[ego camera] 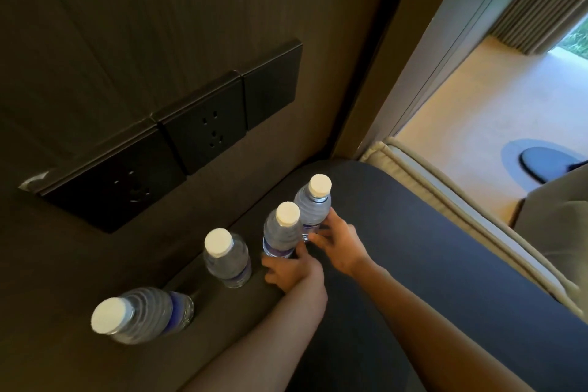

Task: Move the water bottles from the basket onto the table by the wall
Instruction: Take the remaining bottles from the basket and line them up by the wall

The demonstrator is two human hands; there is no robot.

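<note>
Several clear water bottles with white caps stand in a row on the dark table (413, 248) along the wall. The nearest bottle (143, 315) is at lower left, with another bottle (227, 259) beyond it. My left hand (291, 272) wraps around the base of the third bottle (281, 234), thumb on one side and fingers on the other. My right hand (339, 247) holds the lower part of the farthest bottle (313, 208). Both held bottles are upright on the tabletop. No basket is in view.
The dark wood wall carries a row of black socket plates (203, 124) just above the bottles. A beige cushioned seat edge (445, 200) borders the table on the right. Past it are a light floor and a dark round base (544, 162).
</note>
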